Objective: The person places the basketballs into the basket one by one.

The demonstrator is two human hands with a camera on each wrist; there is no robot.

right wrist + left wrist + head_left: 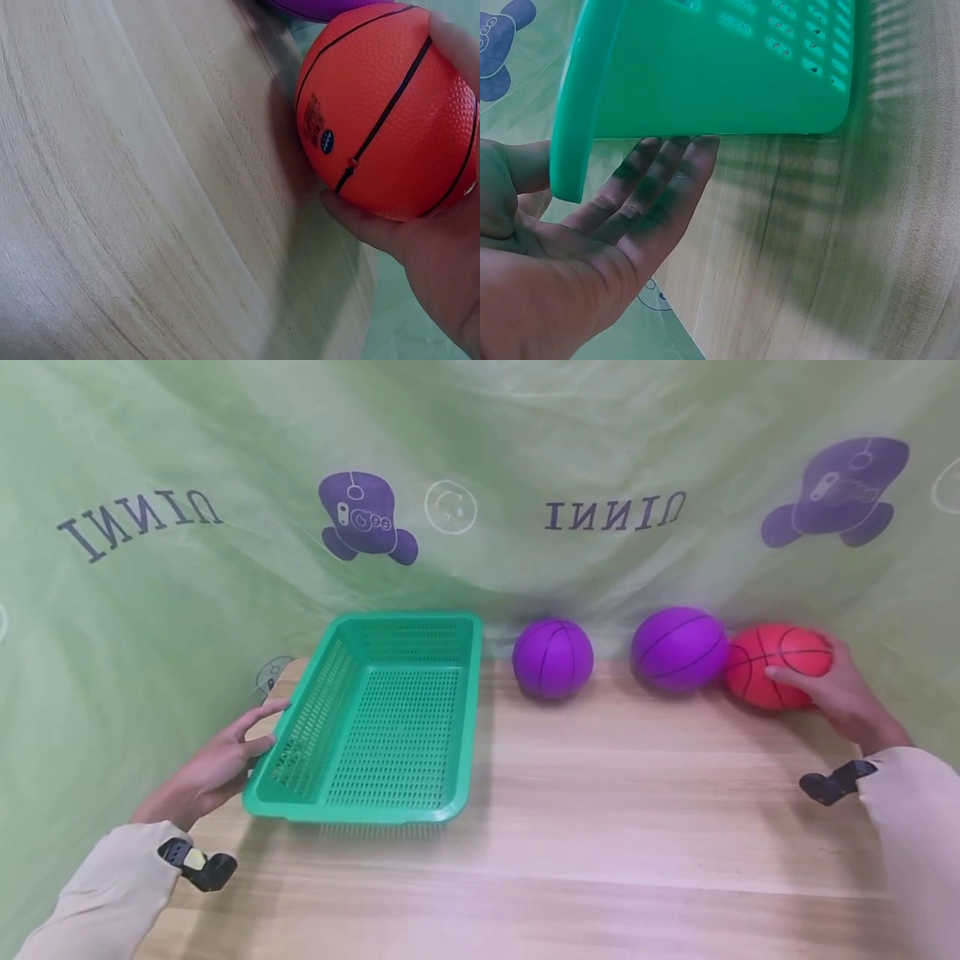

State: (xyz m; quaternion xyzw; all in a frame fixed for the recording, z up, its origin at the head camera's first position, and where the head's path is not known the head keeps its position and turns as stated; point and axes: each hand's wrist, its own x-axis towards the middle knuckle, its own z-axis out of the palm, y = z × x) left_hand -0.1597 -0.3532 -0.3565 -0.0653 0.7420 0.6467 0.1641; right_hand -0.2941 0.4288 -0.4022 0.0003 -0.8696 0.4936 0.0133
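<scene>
A green plastic basket (465, 735) with perforated walls and floor stands on the left side of the wooden table. My left hand (217, 768) is at its left side, thumb and index fingertip right at the rim. In the left wrist view the other fingers (667, 195) reach out nearly straight below the rim, their tips against the outer wall. A red ball (772, 664) with black basketball lines is gripped by my right hand (843, 693), thumb in front; some fingers are hidden behind it. A purple ball (678, 650) sits directly left of the red one.
Another purple ball (552, 658) rests between the basket and the other balls, near the table's back edge. A green printed cloth (510, 460) hangs behind and at the sides. The pale wooden table (585, 835) extends in front of the balls.
</scene>
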